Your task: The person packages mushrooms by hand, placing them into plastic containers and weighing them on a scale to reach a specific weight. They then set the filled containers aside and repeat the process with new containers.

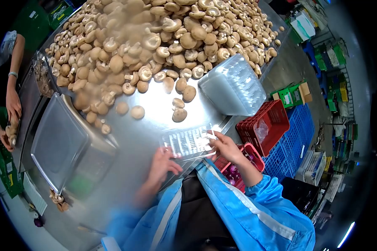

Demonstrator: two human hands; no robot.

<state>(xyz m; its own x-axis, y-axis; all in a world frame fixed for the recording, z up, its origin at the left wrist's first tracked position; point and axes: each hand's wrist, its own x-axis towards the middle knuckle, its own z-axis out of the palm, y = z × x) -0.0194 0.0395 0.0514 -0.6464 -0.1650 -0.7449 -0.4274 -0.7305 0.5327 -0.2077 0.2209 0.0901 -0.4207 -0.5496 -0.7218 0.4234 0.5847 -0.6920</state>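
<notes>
A clear plastic tray [187,142] with a ribbed bottom lies low over the metal table's near edge, in front of my body. My right hand [227,147] grips its right end, fingers over the rim. At the tray's left end is my left hand [160,168], slightly blurred, its fingers apart and the fingertips right at the corner. Beyond the tray a few loose shiitake mushrooms [179,115] sit on the metal table [148,127]. A stack of nested clear trays [234,85] leans on its side to the right.
A large heap of shiitake mushrooms [188,39] covers the table's far part. At left stands a weighing scale [60,142]. A co-worker's hand [13,104] holds mushrooms at far left. Red crates [264,125] and a blue pallet [295,134] are on the right.
</notes>
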